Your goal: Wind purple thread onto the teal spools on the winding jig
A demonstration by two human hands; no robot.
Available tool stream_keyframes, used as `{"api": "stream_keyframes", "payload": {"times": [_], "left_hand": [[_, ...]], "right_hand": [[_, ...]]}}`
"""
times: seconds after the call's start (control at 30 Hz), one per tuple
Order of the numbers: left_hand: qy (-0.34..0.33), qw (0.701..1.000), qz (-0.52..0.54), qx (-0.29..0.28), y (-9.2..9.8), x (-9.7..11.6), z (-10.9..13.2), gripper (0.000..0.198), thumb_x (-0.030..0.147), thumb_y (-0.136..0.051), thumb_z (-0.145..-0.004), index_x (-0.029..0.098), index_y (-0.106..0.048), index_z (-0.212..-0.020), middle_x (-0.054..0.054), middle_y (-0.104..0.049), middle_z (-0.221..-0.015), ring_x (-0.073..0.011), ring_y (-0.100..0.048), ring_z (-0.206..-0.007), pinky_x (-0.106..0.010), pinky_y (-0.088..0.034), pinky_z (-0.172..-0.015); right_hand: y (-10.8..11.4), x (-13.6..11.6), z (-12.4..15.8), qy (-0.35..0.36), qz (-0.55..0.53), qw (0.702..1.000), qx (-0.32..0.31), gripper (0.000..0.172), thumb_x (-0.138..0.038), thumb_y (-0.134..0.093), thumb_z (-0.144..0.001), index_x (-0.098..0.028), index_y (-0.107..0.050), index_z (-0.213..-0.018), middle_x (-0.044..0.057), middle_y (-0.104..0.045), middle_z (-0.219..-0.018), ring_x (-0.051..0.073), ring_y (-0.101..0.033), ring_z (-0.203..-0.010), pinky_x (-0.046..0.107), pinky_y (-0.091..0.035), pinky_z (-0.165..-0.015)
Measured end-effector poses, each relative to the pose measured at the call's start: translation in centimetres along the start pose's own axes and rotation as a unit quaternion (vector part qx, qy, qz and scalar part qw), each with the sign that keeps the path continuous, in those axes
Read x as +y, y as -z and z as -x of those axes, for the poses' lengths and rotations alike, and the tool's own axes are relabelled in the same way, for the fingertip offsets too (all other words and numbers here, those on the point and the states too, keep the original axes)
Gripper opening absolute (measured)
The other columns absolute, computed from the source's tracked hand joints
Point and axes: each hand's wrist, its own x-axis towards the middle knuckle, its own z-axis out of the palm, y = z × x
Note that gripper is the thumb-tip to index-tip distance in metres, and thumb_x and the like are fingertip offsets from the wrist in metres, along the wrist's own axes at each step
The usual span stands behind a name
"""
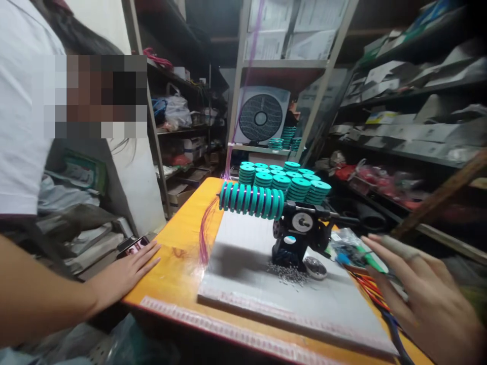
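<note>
Coil-winding machine (302, 238), black, with turquoise bobbins (251, 201) on its shaft.
Stands on pale board (243, 286) atop orange desk (178, 218); stacked bobbins (300, 186) behind, metal bits (287, 275) at base. Right hand (426, 291) is to the machine's right, by a green item (374, 262); whether the fingers clamp it, cannot tell. Co-worker's hand (127, 271) rests at desk's left edge.

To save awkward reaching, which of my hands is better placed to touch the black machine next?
Probably your right hand: it's in view to the right of the black machine, extended toward it. Your left hand isn't in view; the co-worker's hand rests on the orange table.
</note>
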Motion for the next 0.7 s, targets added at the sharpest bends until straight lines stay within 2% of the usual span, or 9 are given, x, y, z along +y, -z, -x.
{"api": "stream_keyframes", "payload": {"times": [0.07,0.13,0.23,0.3,0.37,0.47,0.6,0.7], "left_hand": [[0.002,0.999,0.041,-0.011,0.0,0.1,0.2,0.042,0.013,-0.054,-0.087,0.035,-0.059,-0.122,0.012,-0.053,-0.139,-0.0073,-0.034,-0.138,-0.02,-0.032,-0.112],[0.006,0.997,0.078,0.002,-0.3,0.4,0.3,0.044,0.011,-0.049,-0.089,0.038,-0.057,-0.124,0.017,-0.049,-0.14,-0.0027,-0.029,-0.139,-0.015,-0.028,-0.113],[0.015,0.992,0.121,0.024,-0.9,0.8,0.3,0.046,0.008,-0.045,-0.09,0.039,-0.057,-0.122,0.021,-0.047,-0.14,-0.0003,-0.022,-0.141,-0.013,-0.018,-0.117],[0.021,0.988,0.148,0.026,-1.1,1.0,0.3,0.046,0.007,-0.045,-0.089,0.038,-0.058,-0.121,0.02,-0.048,-0.14,-0.0019,-0.021,-0.142,-0.016,-0.019,-0.117],[0.025,0.983,0.18,0.022,-1.2,1.2,0.3,0.046,0.005,-0.046,-0.088,0.037,-0.059,-0.119,0.019,-0.051,-0.138,-0.002,-0.024,-0.14,-0.013,-0.023,-0.115],[0.028,0.974,0.222,0.028,-1.2,1.4,0.1,0.049,-0.001,-0.046,-0.087,0.035,-0.062,-0.116,0.018,-0.055,-0.134,0.0025,-0.031,-0.136,-0.002,-0.025,-0.107],[0.012,0.97,0.241,0.029,-1.3,1.7,0.0,0.051,-0.004,-0.043,-0.085,0.03,-0.062,-0.118,0.014,-0.056,-0.134,0.0001,-0.035,-0.135,-0.006,-0.031,-0.105],[0.02,0.985,0.166,0.05,-1.6,2.2,-0.1,0.05,-0.006,-0.045,-0.083,0.029,-0.065,-0.113,0.015,-0.058,-0.132,0.0026,-0.04,-0.131,-0.004,-0.02,-0.109]], "right_hand": [[-1.4,0.8,-1.8,0.015,0.018,1.0,0.002,0.055,-0.034,-0.037,-0.093,-0.019,-0.031,-0.145,0.016,-0.052,-0.131,0.036,-0.048,-0.114,0.052,-0.043,-0.097],[-2.9,1.5,-3.1,0.026,0.034,0.999,0.006,0.054,-0.03,-0.038,-0.093,-0.012,-0.033,-0.144,0.019,-0.049,-0.133,0.036,-0.046,-0.118,0.051,-0.041,-0.101],[-4.8,2.3,-4.2,0.05,0.061,0.997,0.007,0.047,-0.026,-0.038,-0.094,-0.007,-0.044,-0.137,0.019,-0.055,-0.123,0.034,-0.047,-0.117,0.047,-0.041,-0.101],[-5.5,2.4,-4.5,0.065,0.083,0.994,0.002,0.044,-0.024,-0.037,-0.094,-0.006,-0.05,-0.131,0.018,-0.06,-0.112,0.033,-0.051,-0.11,0.045,-0.045,-0.095],[-5.9,2.4,-4.8,0.072,0.103,0.992,0.006,0.042,-0.024,-0.038,-0.094,-0.005,-0.054,-0.129,0.017,-0.063,-0.103,0.032,-0.054,-0.103,0.043,-0.047,-0.089],[-6.1,2.2,-5.4,0.069,0.122,0.99,0.033,0.038,-0.025,-0.043,-0.094,-0.008,-0.058,-0.124,0.013,-0.066,-0.094,0.031,-0.056,-0.098,0.04,-0.047,-0.082],[-6.8,2.7,-6.3,0.072,0.141,0.987,0.04,0.031,-0.021,-0.045,-0.093,-0.014,-0.065,-0.115,0.008,-0.07,-0.086,0.029,-0.057,-0.099,0.039,-0.043,-0.076],[-8.0,3.8,-6.8,0.084,0.142,0.986,0.009,0.03,-0.02,-0.041,-0.092,-0.017,-0.068,-0.104,0.009,-0.071,-0.088,0.03,-0.056,-0.1,0.041,-0.04,-0.075]]}}
